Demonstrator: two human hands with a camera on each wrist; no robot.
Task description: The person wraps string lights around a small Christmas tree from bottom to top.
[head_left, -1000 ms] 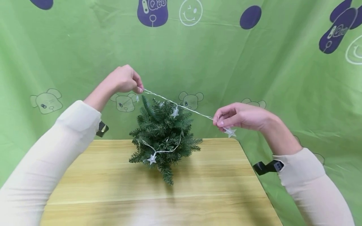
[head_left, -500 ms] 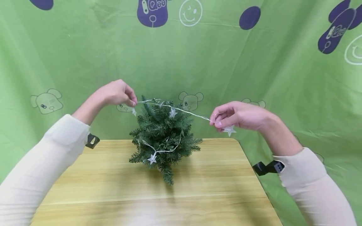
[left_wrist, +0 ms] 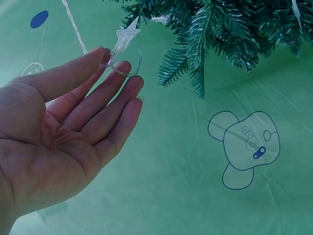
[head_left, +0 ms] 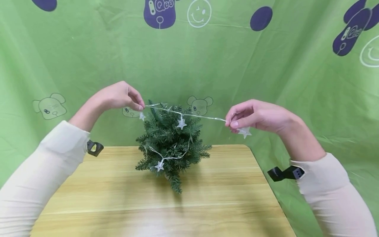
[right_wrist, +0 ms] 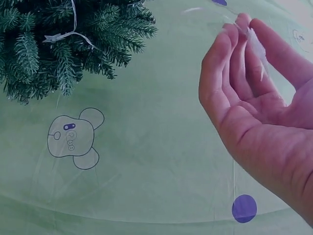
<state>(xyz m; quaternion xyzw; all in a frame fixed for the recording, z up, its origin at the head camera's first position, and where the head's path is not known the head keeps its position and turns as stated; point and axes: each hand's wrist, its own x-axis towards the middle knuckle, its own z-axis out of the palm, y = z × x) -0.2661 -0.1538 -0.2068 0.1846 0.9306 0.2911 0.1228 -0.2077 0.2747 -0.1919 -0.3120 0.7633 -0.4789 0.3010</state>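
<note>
A small green tree [head_left: 173, 138] stands at the back of the table, with a clear wire of star lights looped round its lower part and a star [head_left: 159, 166] hanging in front. The left hand [head_left: 119, 96] pinches the wire between thumb and fingertips left of the treetop; a star [left_wrist: 128, 35] dangles at those fingertips. The right hand [head_left: 260, 117] pinches the same wire right of the tree, with a star [head_left: 244, 132] below its fingers. Between the hands the wire [head_left: 204, 117] runs nearly straight across the upper tree, another star [head_left: 181, 122] hanging from it.
The wooden table [head_left: 148, 210] spreads in front of the tree, its right edge slanting toward the viewer. A green cloth [head_left: 88, 49] printed with mouse-like heads and purple shapes hangs behind. Both sleeves have a black strap at the cuff.
The left hand has come down and slightly left from above the treetop. The right hand has shifted a little right and up, and the wire between them lies flatter and lower on its left side.
</note>
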